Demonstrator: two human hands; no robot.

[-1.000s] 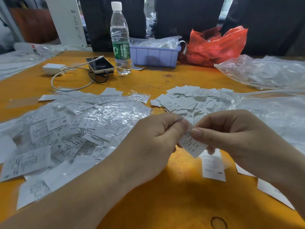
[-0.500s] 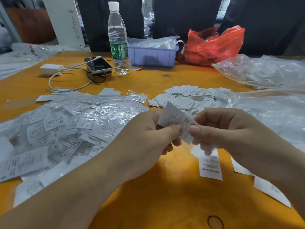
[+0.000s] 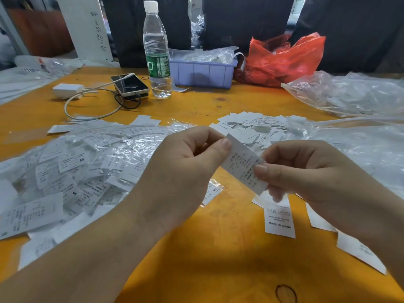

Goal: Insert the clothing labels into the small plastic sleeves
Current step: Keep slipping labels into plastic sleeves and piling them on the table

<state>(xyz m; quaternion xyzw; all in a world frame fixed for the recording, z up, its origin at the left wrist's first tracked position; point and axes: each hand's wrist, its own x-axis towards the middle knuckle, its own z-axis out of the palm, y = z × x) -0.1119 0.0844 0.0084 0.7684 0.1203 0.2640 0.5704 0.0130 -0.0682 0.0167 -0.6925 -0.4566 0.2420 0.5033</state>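
Note:
A white printed clothing label (image 3: pixel 241 164) hangs tilted above the orange table (image 3: pixel 196 259), held between both hands. My left hand (image 3: pixel 185 169) pinches its upper left end with thumb and forefinger. My right hand (image 3: pixel 306 171) pinches its lower right end. Whether a clear sleeve is around it I cannot tell. A heap of sleeved labels (image 3: pixel 76 169) covers the table's left side. Loose bare labels (image 3: pixel 255 127) lie in a pile behind the hands, and a few more labels (image 3: pixel 279 219) lie under my right hand.
At the back stand a water bottle (image 3: pixel 156 51), a phone (image 3: pixel 130 85) with a white cable and charger (image 3: pixel 67 90), a purple bin (image 3: pixel 203 72) and a red bag (image 3: pixel 282 59). Large clear plastic bags (image 3: pixel 349 95) fill the right side.
The label was turned over between my hands and now stretches flat and slanted between both pinches. Both hands rose a little and moved slightly apart.

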